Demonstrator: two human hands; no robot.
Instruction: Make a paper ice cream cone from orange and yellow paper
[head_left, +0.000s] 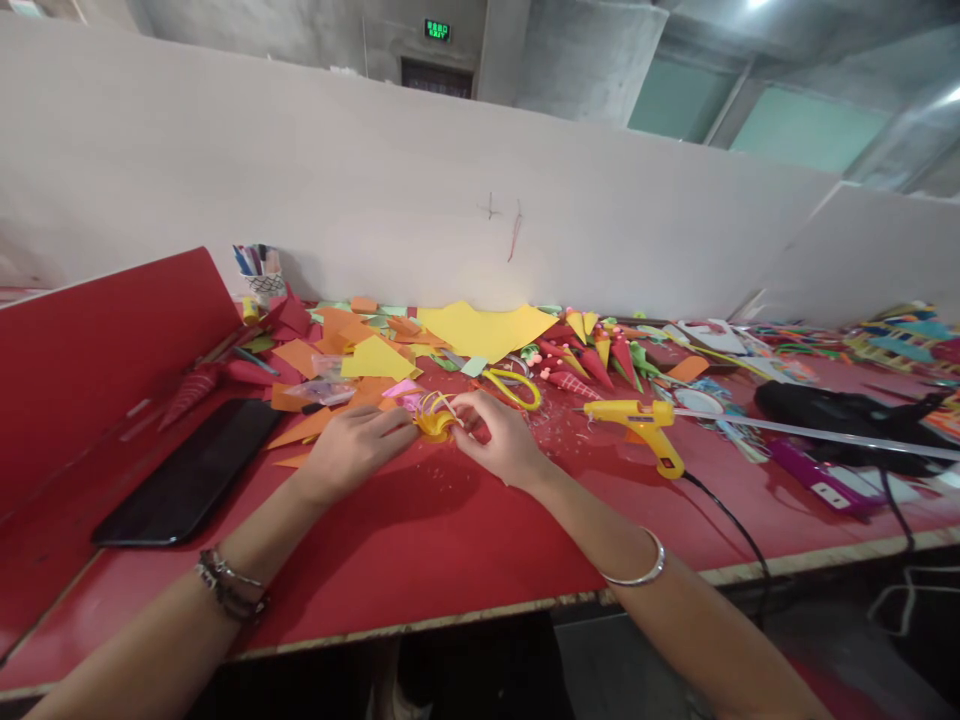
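Observation:
Low over the red table (420,560), both hands meet at a small yellow curled paper piece (435,424) with thin looping strips. My left hand (356,450) pinches its left side, fingers closed. On the other side, my right hand (495,435) has thumb and fingers closed at its right edge. Fingertips hide part of the piece, so its full shape does not show. Just behind it lies a pink paper scrap (403,392). Yellow-handled scissors (517,388) rest beyond my right hand.
A yellow glue gun (645,428) with a glue stick and black cord lies right. A black phone (191,470) is left. Orange paper (300,360), a yellow sheet (487,330) and several paper cones (600,345) line the back. A purple power strip (821,480) sits far right.

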